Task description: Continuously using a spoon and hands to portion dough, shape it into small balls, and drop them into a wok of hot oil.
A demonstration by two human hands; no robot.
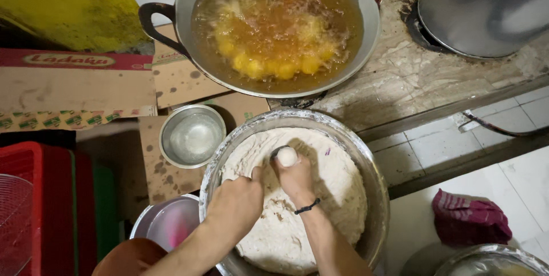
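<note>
A big metal bowl (374, 179) of pale dough (337, 196) is seen at centre bottom, with both hands over it. The right hand (296, 177) is closed around a spoon (280, 151) and a small white dough ball (287, 157), which sits at the fingertips above the dough; a black band (307, 207) is worn on that wrist. The left hand (235, 204) is curled into a loose fist beside the right one, at the bowl's left rim; whether anything is gripped in it cannot be told. A wok (189, 1) of bubbling oil is placed just beyond the bowl, and yellow fried balls (269, 67) are floating in it. A small steel cup (192, 136) of cloudy water is set on cardboard (171, 81) left of the bowl. A lid (486, 7) is seen at top right, a red crate (40, 207) at far left, a red cloth (469, 219) on the tiled floor at right.
</note>
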